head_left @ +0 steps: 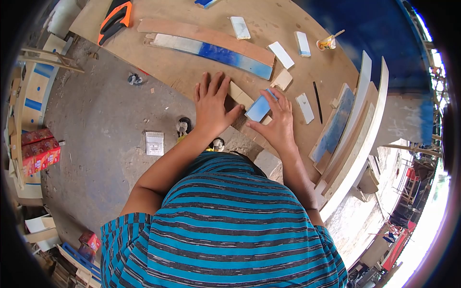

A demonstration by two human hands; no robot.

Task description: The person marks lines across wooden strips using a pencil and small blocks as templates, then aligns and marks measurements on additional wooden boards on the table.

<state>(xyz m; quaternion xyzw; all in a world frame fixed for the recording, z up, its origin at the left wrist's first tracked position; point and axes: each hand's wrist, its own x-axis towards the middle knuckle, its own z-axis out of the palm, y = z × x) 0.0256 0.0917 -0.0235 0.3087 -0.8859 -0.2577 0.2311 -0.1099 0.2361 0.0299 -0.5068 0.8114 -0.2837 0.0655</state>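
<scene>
A small blue-and-white block [258,109] is gripped at its right side between the thumb and fingers of my right hand [279,117], close to the table's near edge. My left hand [212,102] lies with fingers spread on the table edge, its thumb pointing toward the block. Between the hands, a pale wooden piece [241,96] with a line across it rests on the tabletop. Just beyond my right hand is another bare wooden piece [282,79]. A white piece [305,108] lies to the right of that hand, beside a black pencil-like stick [318,102].
The brown table [182,67] bears a long blue-and-white strip [211,52], a saw with an orange handle [115,21], several white blocks and a small cup [326,43] with a stick. Long boards [357,139] stand at the right. Red boxes [41,151] are at the left.
</scene>
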